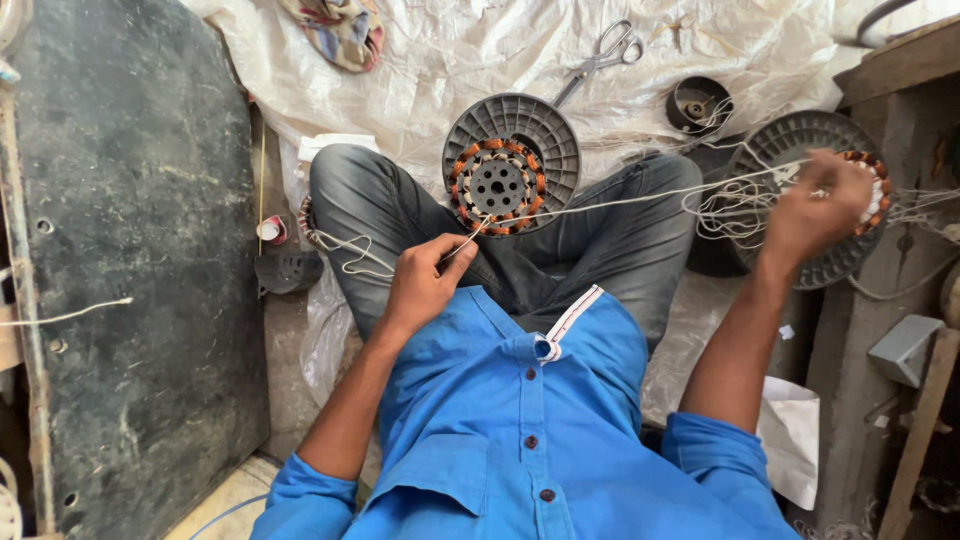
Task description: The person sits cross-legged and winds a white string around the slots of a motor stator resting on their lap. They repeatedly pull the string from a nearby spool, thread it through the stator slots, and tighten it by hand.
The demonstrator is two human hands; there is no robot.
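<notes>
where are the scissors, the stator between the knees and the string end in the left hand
scissors (600, 58): head view, on the pivot.
stator (497, 185): head view, on its hub.
string (470, 233): head view, beside the left hand (425, 285) fingertips.

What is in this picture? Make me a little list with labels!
left hand: pinches a thin white string
right hand: raised, holds the string's other end by a round grey ribbed disc
string: stretched between both hands
round copper-wound motor coil: lies on a grey ribbed plastic disc, between the knees
metal scissors: on the white plastic sheet
</notes>
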